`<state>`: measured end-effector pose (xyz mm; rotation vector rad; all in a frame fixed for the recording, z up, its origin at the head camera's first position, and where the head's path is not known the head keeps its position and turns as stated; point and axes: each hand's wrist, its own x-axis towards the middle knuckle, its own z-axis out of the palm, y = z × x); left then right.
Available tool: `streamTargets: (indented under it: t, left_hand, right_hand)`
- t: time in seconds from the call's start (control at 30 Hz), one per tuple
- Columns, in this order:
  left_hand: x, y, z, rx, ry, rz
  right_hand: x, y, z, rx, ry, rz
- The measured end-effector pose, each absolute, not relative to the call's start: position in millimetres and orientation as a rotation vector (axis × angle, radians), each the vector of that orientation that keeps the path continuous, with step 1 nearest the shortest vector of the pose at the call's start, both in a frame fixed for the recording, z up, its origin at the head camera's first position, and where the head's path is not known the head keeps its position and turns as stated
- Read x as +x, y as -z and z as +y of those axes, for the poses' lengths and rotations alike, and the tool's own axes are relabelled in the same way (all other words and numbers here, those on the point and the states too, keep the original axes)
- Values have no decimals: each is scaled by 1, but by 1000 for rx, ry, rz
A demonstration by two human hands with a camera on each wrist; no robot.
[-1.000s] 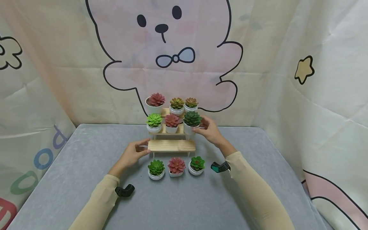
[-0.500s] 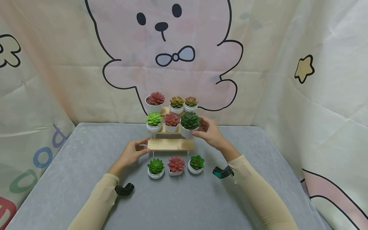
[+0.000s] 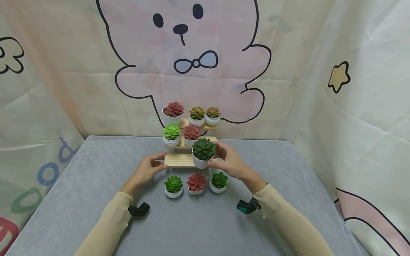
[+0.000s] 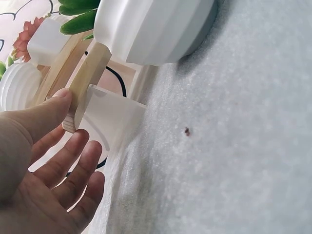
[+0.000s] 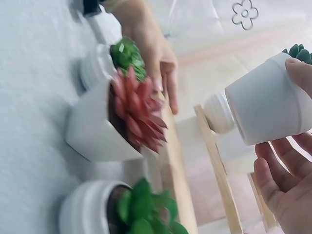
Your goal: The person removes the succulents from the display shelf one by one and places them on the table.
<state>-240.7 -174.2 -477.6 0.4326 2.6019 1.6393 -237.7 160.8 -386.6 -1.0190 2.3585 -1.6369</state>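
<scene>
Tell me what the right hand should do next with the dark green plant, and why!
I think the right hand should gently lower the dark green plant onto the lowest wooden step. In the right wrist view, its white pot is held up off that step, and the left hand pinches the step's left end, which may keep it steady.

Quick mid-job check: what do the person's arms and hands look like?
The left hand and right hand are ungloved, with long, plain beige sleeves. There is a black left wrist device and a black-and-teal right wrist device.
</scene>
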Motion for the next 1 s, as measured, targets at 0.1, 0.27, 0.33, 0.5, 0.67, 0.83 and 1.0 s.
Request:
streamTargets:
  t: [0.1, 0.27, 0.33, 0.5, 0.67, 0.83, 1.0]
  left_hand:
    - [-241, 477, -175, 427, -1635, 2602]
    - [-244, 476, -176, 421, -1623, 2615]
    - [-244, 477, -176, 424, -1625, 2619]
    - [-244, 479, -177, 429, -1624, 2616]
    - [-243, 480, -177, 409, -1617, 2614]
    - [-243, 479, -175, 396, -1626, 2608]
    - [-241, 477, -173, 394, -1611, 2620]
  right_hand:
    - [-231, 389, 158, -1022, 1627, 2338]
    - [-218, 391, 151, -985, 1617, 2323]
    - [-213, 392, 149, -960, 1606, 2321]
    - [-202, 395, 142, -947, 1598, 2296]
    - [-192, 399, 133, -1042, 1619, 2237]
    - [-180, 404, 126, -1064, 1631, 2196]
    - [-166, 412, 121, -1000, 1635, 2173]
